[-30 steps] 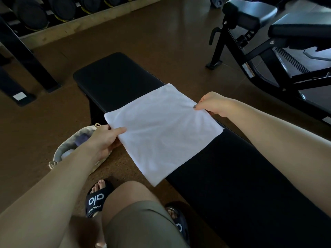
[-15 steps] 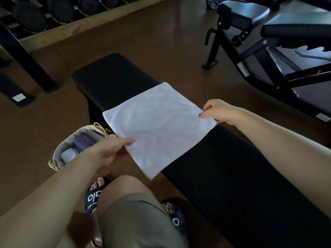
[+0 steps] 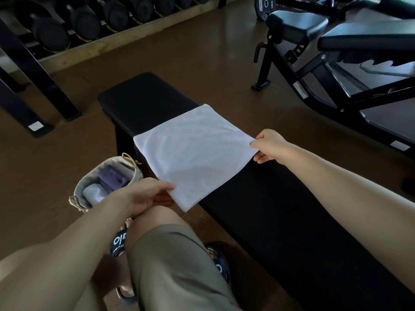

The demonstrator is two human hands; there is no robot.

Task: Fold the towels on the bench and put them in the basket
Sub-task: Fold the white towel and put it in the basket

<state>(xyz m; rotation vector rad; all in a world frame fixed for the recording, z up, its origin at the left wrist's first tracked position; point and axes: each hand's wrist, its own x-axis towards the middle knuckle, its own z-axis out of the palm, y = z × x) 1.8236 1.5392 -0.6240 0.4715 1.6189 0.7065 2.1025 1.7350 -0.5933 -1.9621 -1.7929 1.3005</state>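
A white towel (image 3: pixel 193 151) lies spread flat across the black padded bench (image 3: pixel 280 223), its near corner hanging over the bench's front edge. My left hand (image 3: pixel 143 194) pinches the towel's near left edge. My right hand (image 3: pixel 269 145) pinches the right corner. On the floor to the left of the bench stands a small cloth basket (image 3: pixel 89 185) holding a rolled purple towel (image 3: pixel 112 178) and a rolled pale towel (image 3: pixel 94 195).
My knee in khaki shorts (image 3: pixel 175 261) and my sandalled feet are below the towel. A black weight machine (image 3: pixel 336 70) stands at the right. A dumbbell rack (image 3: pixel 85 21) lines the far wall, with black rack legs (image 3: pixel 33 86) at the left.
My left hand slid along the towel's near edge toward the hanging corner, and my right hand moved to the right corner. The towel now lies flatter. The basket's contents came into view.
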